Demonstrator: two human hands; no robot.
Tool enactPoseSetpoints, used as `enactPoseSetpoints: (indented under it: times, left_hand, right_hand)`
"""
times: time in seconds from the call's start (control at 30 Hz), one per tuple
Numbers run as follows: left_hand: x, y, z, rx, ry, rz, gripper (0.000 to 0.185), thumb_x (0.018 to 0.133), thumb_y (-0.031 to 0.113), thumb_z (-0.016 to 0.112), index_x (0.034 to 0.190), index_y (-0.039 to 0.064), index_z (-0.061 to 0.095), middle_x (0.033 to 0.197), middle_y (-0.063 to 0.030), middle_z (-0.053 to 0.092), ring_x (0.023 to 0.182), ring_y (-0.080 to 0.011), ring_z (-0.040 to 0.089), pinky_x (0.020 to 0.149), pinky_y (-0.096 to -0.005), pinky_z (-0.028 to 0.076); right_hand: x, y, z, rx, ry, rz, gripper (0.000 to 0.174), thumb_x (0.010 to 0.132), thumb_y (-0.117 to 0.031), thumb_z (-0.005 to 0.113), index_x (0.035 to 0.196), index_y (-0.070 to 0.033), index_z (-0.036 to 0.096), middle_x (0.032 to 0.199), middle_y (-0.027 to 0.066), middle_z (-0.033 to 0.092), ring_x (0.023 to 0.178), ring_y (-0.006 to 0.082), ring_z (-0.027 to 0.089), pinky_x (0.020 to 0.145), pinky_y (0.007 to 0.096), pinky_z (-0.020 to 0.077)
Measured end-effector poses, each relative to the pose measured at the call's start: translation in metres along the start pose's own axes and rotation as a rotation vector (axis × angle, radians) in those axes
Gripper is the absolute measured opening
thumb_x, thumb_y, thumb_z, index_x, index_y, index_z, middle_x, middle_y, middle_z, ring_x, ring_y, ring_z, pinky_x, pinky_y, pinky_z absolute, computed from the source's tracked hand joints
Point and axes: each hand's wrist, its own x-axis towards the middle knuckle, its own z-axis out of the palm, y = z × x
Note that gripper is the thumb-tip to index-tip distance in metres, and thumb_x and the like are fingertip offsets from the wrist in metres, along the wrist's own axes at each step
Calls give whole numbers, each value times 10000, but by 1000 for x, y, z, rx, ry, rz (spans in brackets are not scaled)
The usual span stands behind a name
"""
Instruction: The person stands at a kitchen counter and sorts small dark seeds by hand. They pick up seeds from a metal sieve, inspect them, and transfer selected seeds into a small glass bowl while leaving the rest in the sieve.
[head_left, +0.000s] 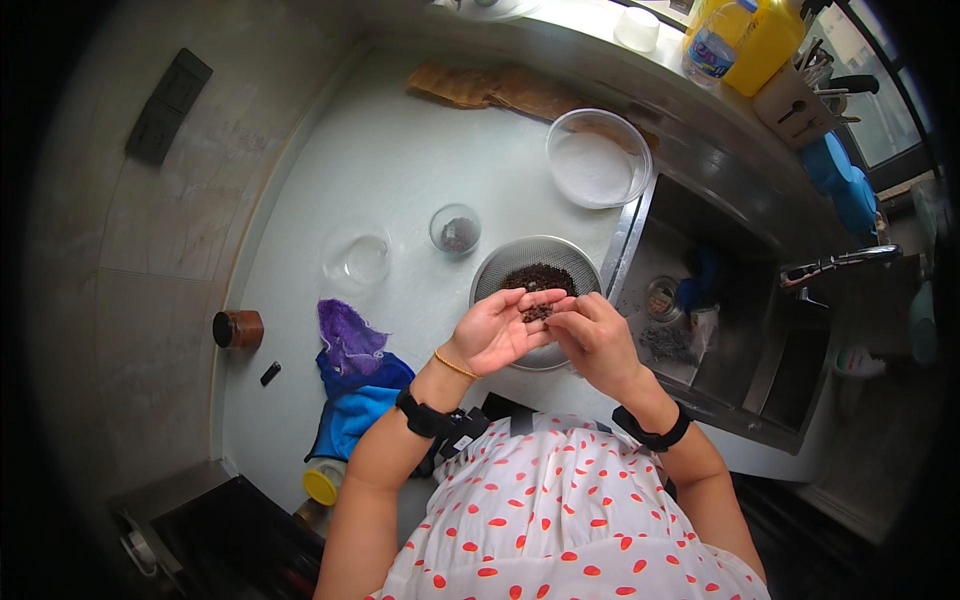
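Note:
My left hand (499, 330) is palm up with its fingers extended, and small brown peppercorn-like grains (537, 312) lie on the fingers. The fingertips of my right hand (594, 337) meet over the left fingers at these grains; whether a grain is pinched there is too small to tell. Under both hands stands a round metal mesh strainer (491, 271) with a heap of dark grains (541, 276) in it. Left of the strainer is a small glass bowl (455, 229) holding some dark grains. Further left, a clear empty-looking bowl (358, 259) stands on the counter.
At right is a steel sink (720, 217) with a faucet (840, 264). A clear plastic tub (600, 157) stands by its corner. Purple (351, 337) and blue cloths (364, 420), a lidded jar (238, 329) and a small black object (271, 373) lie left. Cardboard (495, 88) lies along the back.

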Motion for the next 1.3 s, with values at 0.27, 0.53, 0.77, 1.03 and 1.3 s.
enactPoseSetpoints:
  times: [0.27,0.53,0.77,1.03,1.3]
  left_hand:
    - [4,-3,-2,-26,93,34,407,1015,205,328,1254,-88,478,1376,-192,469,1257,-297,487,1127,-458,357]
    - [2,-6,4,184,97,52,394,1027,171,372,1284,-107,481,1291,-191,542,1191,-271,551,1091,-419,420]
    - [4,-11,1,326,153,35,246,1002,114,481,1158,-54,572,1202,-142,600,1115,-220,600,1049,-395,469]
    - [6,-13,3,232,136,68,274,984,66,417,1193,-70,530,1225,-190,579,1181,-294,569,1062,-409,458]
    - [1,0,17,-104,48,40,561,1016,277,242,1393,-130,327,1458,-287,354,1390,-404,322,1177,-486,270]
  right_hand:
    - [4,2,4,-56,-59,41,132,749,-10,691,845,-24,603,805,98,574,776,285,567,670,379,484]
    - [4,1,-6,92,0,251,115,800,-37,689,863,-2,600,794,120,593,764,308,579,658,394,478]
    - [4,0,-6,-64,2,99,94,795,-43,690,844,-9,617,782,120,600,749,305,584,648,388,480]
    - [-7,13,-21,257,81,465,67,811,-26,648,859,-7,606,771,85,583,624,185,551,579,310,455]
    - [-9,47,-69,-509,152,161,179,739,12,665,909,-40,649,807,98,601,819,279,578,775,372,439]
